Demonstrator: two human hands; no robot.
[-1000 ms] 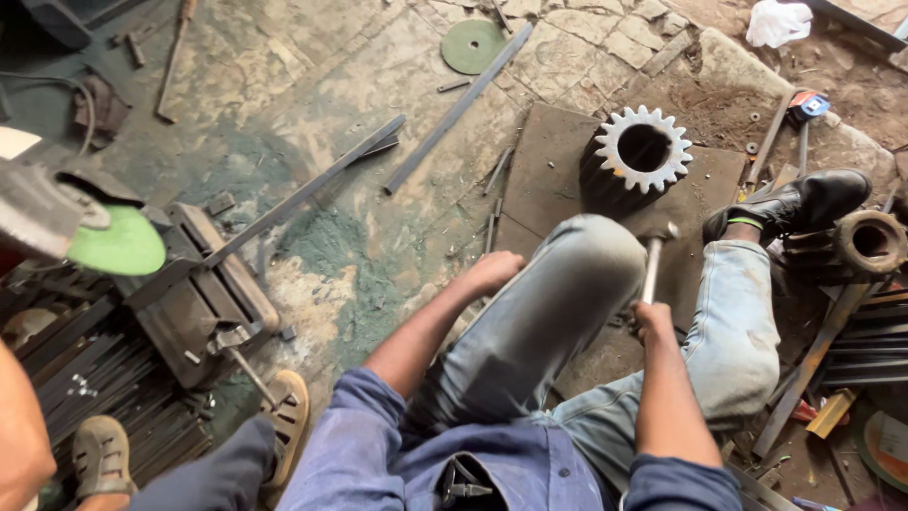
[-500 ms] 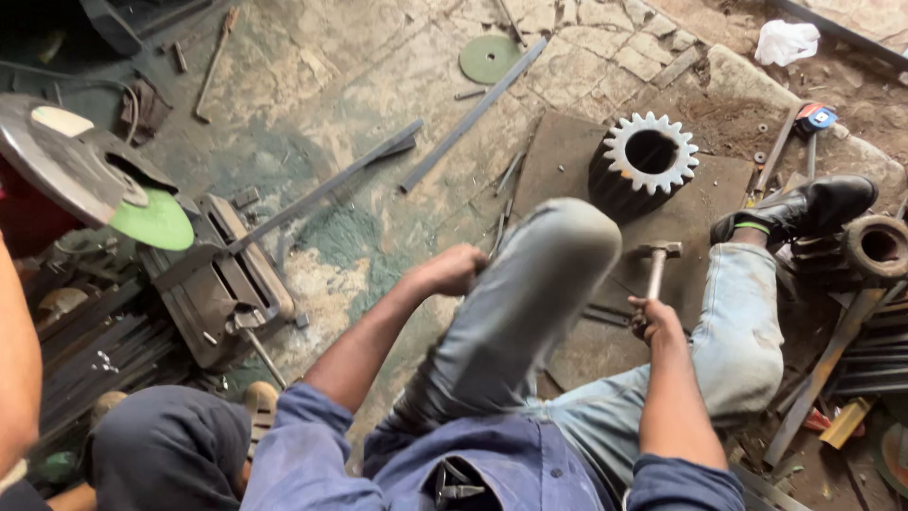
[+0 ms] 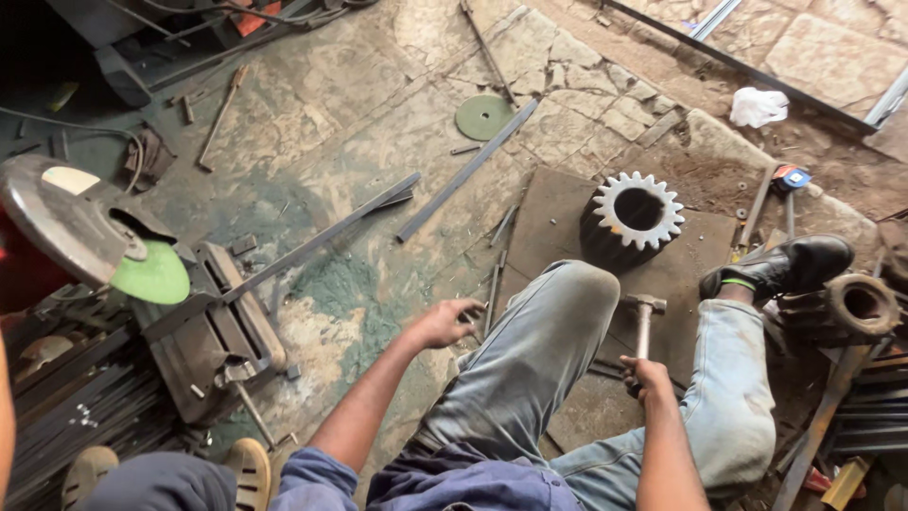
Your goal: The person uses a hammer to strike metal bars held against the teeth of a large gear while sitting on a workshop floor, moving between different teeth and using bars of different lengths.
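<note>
A seated person grips a hammer [image 3: 644,322] between their knees on a workshop floor.

The right hand [image 3: 646,377] is clenched round the hammer's handle, head upright, over a dark metal plate [image 3: 549,222] that bears a large toothed gear [image 3: 632,216]. The left hand [image 3: 445,323] hangs loosely curled, holding nothing, beside thin rods [image 3: 494,284]. Farther left sits a cut-off saw with a green disc [image 3: 151,274]; a blue-and-red package [image 3: 791,177] lies far right.

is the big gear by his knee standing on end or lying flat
Standing on end. The gear rests on the metal plate with its toothed rim and open bore facing up.
</note>
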